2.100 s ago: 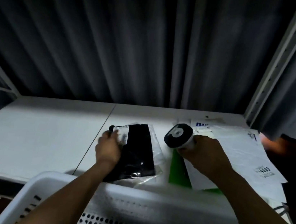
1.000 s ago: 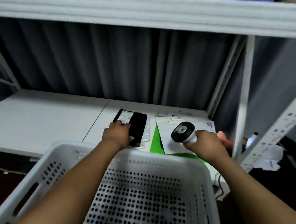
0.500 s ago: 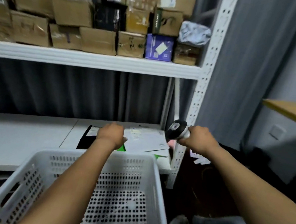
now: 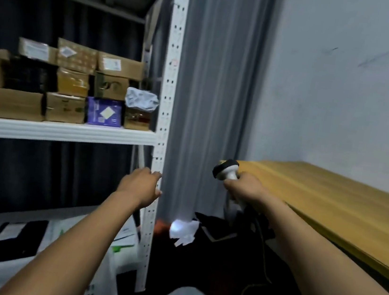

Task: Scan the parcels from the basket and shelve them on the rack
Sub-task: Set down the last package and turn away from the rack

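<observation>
We log: right hand clamped on scanner, near wooden surface's corner | left hand spread, empty, at rack upright | parcels flat on lower shelf's right end, boxes above | basket rim barely visible, contents hidden; shelving seems nearly done.

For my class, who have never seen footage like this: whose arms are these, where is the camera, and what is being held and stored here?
No machine here: a person wears a camera on the head, so you look down along their own arms. The right hand grips a handheld scanner, black-headed with a white handle, near a wooden table. The left hand is open and holds nothing, reaching beside the white rack. The upper shelf carries stacked cardboard boxes and a purple box. On the lower shelf lie a black parcel and pale mailers. A white basket shows at the bottom edge, mostly hidden by the arm.
</observation>
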`<control>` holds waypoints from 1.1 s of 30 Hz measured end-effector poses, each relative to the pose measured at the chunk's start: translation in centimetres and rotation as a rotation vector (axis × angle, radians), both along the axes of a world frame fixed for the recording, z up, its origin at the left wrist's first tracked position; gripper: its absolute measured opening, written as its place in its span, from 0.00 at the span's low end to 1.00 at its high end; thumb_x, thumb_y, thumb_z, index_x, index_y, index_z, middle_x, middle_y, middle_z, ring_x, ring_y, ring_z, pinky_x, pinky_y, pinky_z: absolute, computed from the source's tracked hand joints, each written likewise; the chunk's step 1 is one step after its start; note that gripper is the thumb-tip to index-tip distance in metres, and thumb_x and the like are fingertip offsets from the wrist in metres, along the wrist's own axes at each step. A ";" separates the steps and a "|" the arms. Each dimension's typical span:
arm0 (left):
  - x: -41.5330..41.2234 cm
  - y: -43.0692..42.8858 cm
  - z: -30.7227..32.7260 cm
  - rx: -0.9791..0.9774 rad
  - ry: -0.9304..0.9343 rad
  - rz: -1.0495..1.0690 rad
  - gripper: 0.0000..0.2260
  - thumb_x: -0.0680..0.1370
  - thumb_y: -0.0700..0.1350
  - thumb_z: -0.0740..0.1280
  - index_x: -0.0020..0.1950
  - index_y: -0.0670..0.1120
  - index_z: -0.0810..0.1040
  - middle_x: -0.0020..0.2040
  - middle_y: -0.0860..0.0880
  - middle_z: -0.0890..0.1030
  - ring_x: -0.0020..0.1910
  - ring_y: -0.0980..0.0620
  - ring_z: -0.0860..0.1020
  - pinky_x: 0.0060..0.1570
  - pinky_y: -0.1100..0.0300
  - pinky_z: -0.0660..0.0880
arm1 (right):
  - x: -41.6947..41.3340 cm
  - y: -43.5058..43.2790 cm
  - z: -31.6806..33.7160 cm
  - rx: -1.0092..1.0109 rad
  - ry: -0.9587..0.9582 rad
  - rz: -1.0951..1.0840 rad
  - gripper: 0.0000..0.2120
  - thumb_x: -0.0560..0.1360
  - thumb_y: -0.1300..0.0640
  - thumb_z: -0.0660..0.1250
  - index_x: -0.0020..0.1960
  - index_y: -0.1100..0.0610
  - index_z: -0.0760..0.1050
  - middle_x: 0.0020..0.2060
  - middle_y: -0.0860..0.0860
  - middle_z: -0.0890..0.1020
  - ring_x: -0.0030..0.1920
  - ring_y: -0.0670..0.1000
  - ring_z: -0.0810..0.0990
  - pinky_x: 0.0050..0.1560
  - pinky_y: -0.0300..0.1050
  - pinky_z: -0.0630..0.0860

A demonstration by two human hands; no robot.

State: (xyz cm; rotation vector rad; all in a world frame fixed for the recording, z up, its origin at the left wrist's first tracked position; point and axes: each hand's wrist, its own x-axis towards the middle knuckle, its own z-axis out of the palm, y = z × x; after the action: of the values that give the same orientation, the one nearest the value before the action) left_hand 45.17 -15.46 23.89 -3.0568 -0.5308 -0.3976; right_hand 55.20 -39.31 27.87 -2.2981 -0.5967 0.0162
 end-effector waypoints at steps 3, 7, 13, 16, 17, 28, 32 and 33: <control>2.3 -1.8 0.8 0.034 0.004 -0.067 0.26 0.80 0.57 0.62 0.75 0.51 0.62 0.70 0.45 0.69 0.67 0.43 0.69 0.60 0.50 0.72 | 1.3 -2.8 1.4 -0.008 -0.064 -0.024 0.03 0.76 0.61 0.62 0.46 0.60 0.73 0.38 0.57 0.77 0.38 0.54 0.76 0.40 0.47 0.75; 5.6 -3.5 2.0 0.083 -0.009 -0.118 0.26 0.80 0.58 0.60 0.76 0.52 0.61 0.70 0.46 0.68 0.67 0.45 0.69 0.61 0.50 0.73 | 4.0 -6.8 3.5 -0.190 -0.220 -0.124 0.06 0.78 0.56 0.62 0.48 0.59 0.71 0.43 0.56 0.79 0.46 0.57 0.78 0.42 0.47 0.71; 9.5 -5.1 2.8 0.116 -0.026 -0.160 0.26 0.80 0.57 0.59 0.77 0.52 0.59 0.71 0.47 0.67 0.69 0.46 0.67 0.63 0.53 0.70 | 9.0 -11.7 3.1 -0.459 -0.438 -0.431 0.18 0.81 0.47 0.59 0.62 0.59 0.73 0.60 0.57 0.79 0.57 0.59 0.78 0.43 0.45 0.69; 11.5 -5.6 2.4 0.127 -0.025 -0.177 0.26 0.80 0.57 0.59 0.76 0.52 0.59 0.71 0.47 0.67 0.69 0.46 0.68 0.63 0.54 0.71 | 11.5 -13.0 1.4 -0.480 -0.399 -0.523 0.17 0.79 0.47 0.61 0.61 0.56 0.77 0.60 0.56 0.80 0.59 0.58 0.79 0.46 0.43 0.70; 12.2 -5.7 2.1 0.128 -0.016 -0.184 0.26 0.80 0.57 0.59 0.76 0.53 0.59 0.71 0.47 0.67 0.69 0.46 0.68 0.63 0.54 0.71 | 12.2 -13.3 0.8 -0.482 -0.385 -0.540 0.16 0.79 0.48 0.61 0.59 0.55 0.78 0.59 0.55 0.81 0.58 0.57 0.79 0.45 0.43 0.69; 15.9 -6.7 -1.4 0.106 0.025 -0.205 0.25 0.80 0.55 0.60 0.76 0.54 0.60 0.69 0.49 0.69 0.68 0.47 0.69 0.62 0.53 0.72 | 14.7 -12.9 -1.5 -0.407 -0.313 -0.558 0.22 0.76 0.44 0.65 0.61 0.59 0.71 0.57 0.57 0.78 0.56 0.57 0.78 0.43 0.45 0.69; 15.5 -7.5 -2.0 0.103 0.028 -0.208 0.24 0.80 0.55 0.60 0.75 0.54 0.61 0.69 0.49 0.69 0.68 0.47 0.69 0.61 0.53 0.72 | 14.2 -14.0 -1.7 -0.419 -0.212 -0.418 0.24 0.76 0.42 0.62 0.67 0.56 0.68 0.60 0.57 0.78 0.57 0.57 0.77 0.47 0.48 0.72; 15.4 -7.7 -2.0 0.105 0.028 -0.210 0.24 0.80 0.55 0.60 0.75 0.54 0.61 0.68 0.49 0.69 0.67 0.47 0.69 0.61 0.54 0.72 | 13.7 -14.1 -1.8 -0.427 -0.200 -0.377 0.25 0.77 0.43 0.62 0.69 0.55 0.66 0.62 0.58 0.76 0.59 0.57 0.76 0.51 0.49 0.73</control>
State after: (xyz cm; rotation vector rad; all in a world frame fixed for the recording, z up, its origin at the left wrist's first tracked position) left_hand 60.60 -23.13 21.88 -3.0196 -0.1808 -0.3725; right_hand 68.93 -53.43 26.03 -2.8190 -0.2633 -0.2966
